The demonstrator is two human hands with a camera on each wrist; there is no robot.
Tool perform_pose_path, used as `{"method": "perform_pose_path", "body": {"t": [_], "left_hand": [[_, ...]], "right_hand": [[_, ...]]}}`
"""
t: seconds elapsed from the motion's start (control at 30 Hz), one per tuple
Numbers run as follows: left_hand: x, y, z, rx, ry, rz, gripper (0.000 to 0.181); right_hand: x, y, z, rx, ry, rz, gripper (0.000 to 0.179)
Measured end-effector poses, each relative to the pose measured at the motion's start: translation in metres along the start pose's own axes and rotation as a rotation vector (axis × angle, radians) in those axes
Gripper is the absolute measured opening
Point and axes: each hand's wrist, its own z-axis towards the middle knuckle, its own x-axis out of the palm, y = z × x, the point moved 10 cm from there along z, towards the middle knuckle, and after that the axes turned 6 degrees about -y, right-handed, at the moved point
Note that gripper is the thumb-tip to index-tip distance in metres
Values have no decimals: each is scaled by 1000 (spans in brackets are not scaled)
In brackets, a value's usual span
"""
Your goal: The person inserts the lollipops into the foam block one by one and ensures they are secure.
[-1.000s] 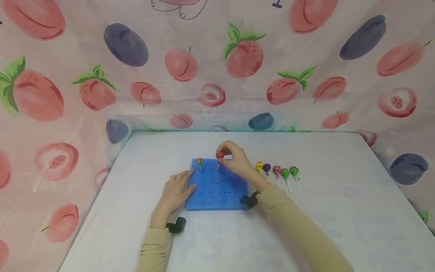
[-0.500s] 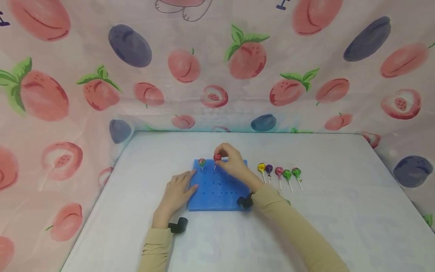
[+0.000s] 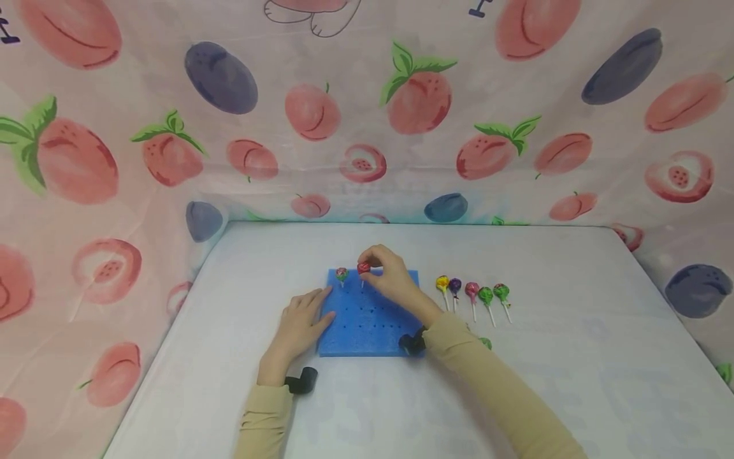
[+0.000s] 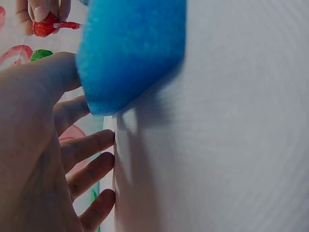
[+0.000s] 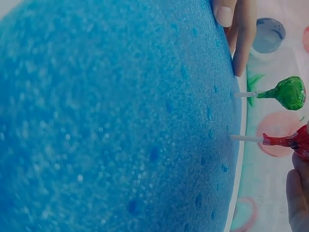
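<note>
My right hand (image 3: 391, 278) pinches a red lollipop (image 3: 364, 268) by its wrapped head, above the back part of a blue foam board (image 3: 367, 341) dotted with small holes. In the right wrist view the stick of the red lollipop (image 5: 285, 140) points down and its tip meets the foam. Beside it a green lollipop (image 5: 288, 93) stands upright, its stick in the board. My left hand (image 3: 298, 324) rests at the board's left edge with fingers spread, the thumb and index finger touching the foam; its other fingertips reach the table in the left wrist view.
Right of the board lie several lollipops on the white table (image 3: 573, 357): a yellow one (image 3: 442, 282), a purple one (image 3: 455, 285), a pink one (image 3: 472, 290) and green ones (image 3: 485, 294). Another green lollipop (image 3: 486, 343) shows partly behind the right sleeve. A fruit-print cloth (image 3: 344, 76) hangs behind.
My right hand has moved slightly left and down with the red lollipop, whose stick now comes to the board near the green one. The left hand keeps its place on the board's edge.
</note>
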Motion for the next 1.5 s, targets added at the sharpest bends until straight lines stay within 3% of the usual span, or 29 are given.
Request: {"method": "perform_pose_path", "body": {"t": [0.27,0.7,1.0,1.5], "left_hand": [[2,1,-2,-3,10,2,58],[-1,-3,-5,3,-30,-2,57],[2,-1,-6,-8,-9,15,58],[2,-4,-7,-2,-17,21,58]], "right_hand": [[3,0,-4,8,12,-1,29],[9,-1,-10,-45,26,-4,19],[9,2,-11,-76,56,3,27],[1,-6,-21,10,186,-40,47]]}}
